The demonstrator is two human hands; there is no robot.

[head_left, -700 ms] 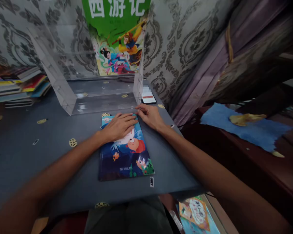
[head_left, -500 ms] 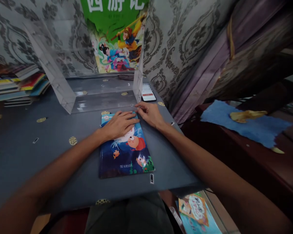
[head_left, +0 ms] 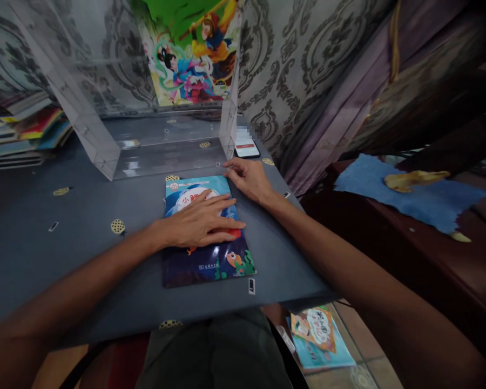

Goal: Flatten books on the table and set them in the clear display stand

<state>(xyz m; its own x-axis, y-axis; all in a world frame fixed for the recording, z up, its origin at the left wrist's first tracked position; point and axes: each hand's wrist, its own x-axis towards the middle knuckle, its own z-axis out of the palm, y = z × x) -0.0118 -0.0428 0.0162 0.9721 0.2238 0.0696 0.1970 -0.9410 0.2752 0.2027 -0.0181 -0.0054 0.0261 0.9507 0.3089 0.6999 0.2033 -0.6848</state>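
Grey table (head_left: pixel 44 270) fills most of the view, set against a patterned curtain (head_left: pixel 291 70). At its far side — a clear acrylic stand (head_left: pixel 105 135) with an upright green picture book (head_left: pixel 190 59) leaning in its right part. Stack of books (head_left: pixel 20 132) at the far left edge of the table. Blue cloth (head_left: pixel 409 194) lies on the dark furniture to the right.

Blue picture book (head_left: pixel 204 254) lies flat, cover up, on the table just in front of the stand. Left hand (head_left: pixel 200 221) rests flat on the middle of the cover, fingers spread and extended, gripping nothing. Right hand (head_left: pixel 247 181) at the book's far right corner — fingers curled, tips touching the corner edge; a pinch cannot be made out. Phone (head_left: pixel 246 148) lies just beyond the right hand, beside the stand.
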